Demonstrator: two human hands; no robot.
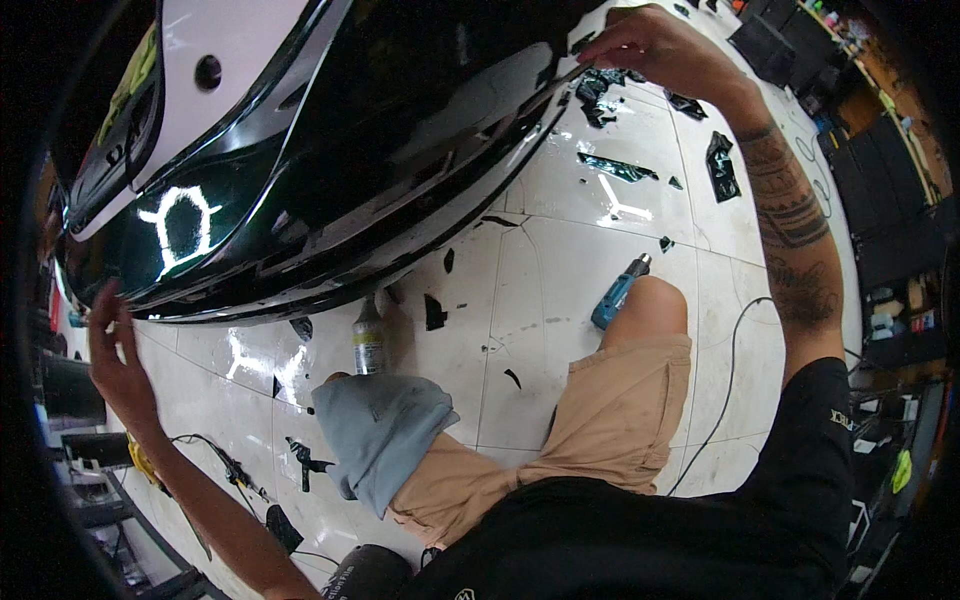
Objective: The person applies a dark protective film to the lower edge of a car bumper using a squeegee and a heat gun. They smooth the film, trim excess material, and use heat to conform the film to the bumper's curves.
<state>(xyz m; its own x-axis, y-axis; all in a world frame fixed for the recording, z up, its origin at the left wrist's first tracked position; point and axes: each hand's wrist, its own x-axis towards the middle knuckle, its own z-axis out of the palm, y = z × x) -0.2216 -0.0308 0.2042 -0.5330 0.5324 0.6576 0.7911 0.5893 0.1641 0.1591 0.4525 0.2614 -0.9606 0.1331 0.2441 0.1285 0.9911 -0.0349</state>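
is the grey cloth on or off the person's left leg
On: the grey cloth lies draped there, covering part of the tan shorts.

Glossy black car bumper (340, 190) (lamp reflections at left), its curved lower edge running from near left to far right; a slim piece (572, 73), too small to identify, at its right end.

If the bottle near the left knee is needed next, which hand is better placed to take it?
Probably the left hand: it looks nearer to the bottle. The right hand looks farther away, its fingers up at the car edge.
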